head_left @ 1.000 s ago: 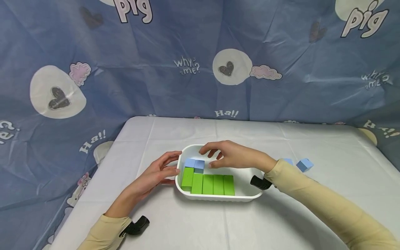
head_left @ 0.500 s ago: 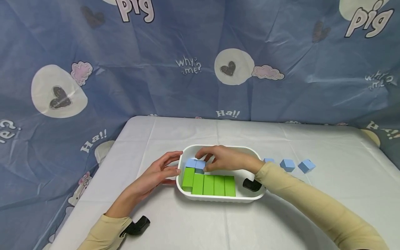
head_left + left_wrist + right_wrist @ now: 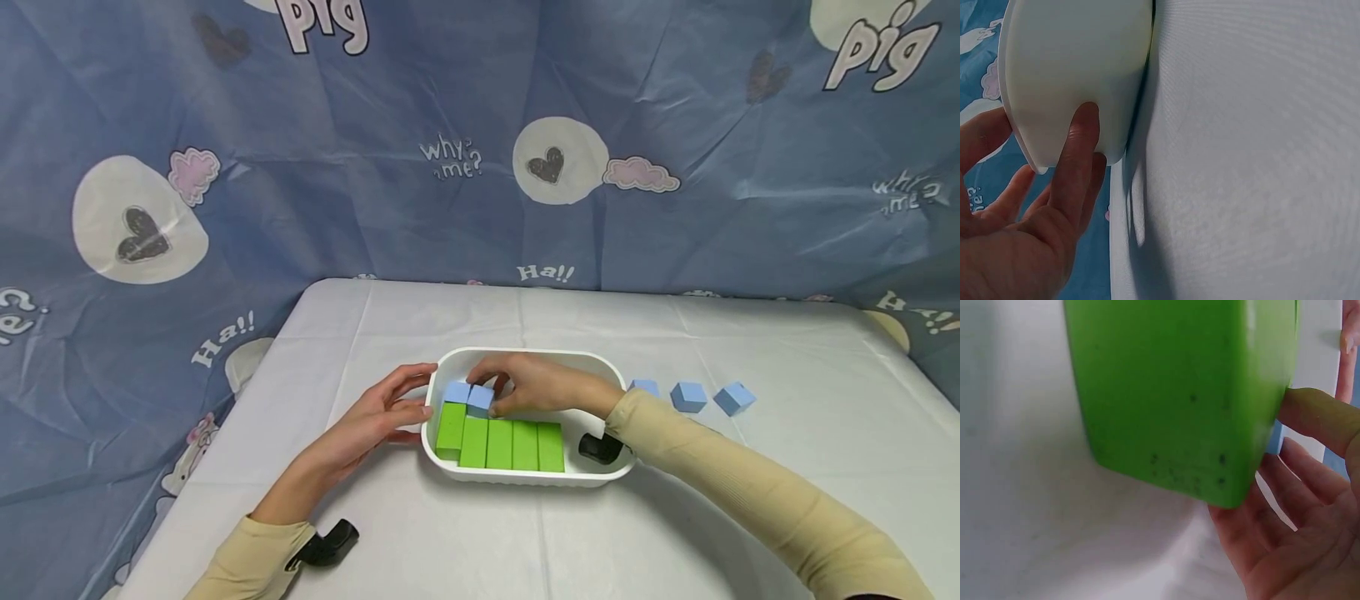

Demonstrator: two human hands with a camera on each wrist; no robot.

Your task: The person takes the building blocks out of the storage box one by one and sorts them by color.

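In the head view my right hand [image 3: 543,383] reaches into a white plastic tray [image 3: 517,477] and pinches a blue block [image 3: 480,401] between thumb and fingers. The block sits slightly turned beside another blue block [image 3: 456,392] at the tray's left end. In the right wrist view a large green block [image 3: 1166,394] hides most of what the fingers hold; only a sliver of the blue block [image 3: 1274,439] shows. My left hand [image 3: 382,417] rests its extended fingers against the tray's left end. The left wrist view shows those fingers touching the outer wall.
Several green blocks [image 3: 499,444] stand in a row along the tray's near side. To the right of the tray, three blue blocks [image 3: 688,397] lie on the white tablecloth [image 3: 450,542]. A patterned blue cloth [image 3: 375,217] hangs behind the table.
The right hand has moved slightly left and down to the right-hand blue block and taken hold of it. That block has turned a little. The left hand stays at the tray's end.
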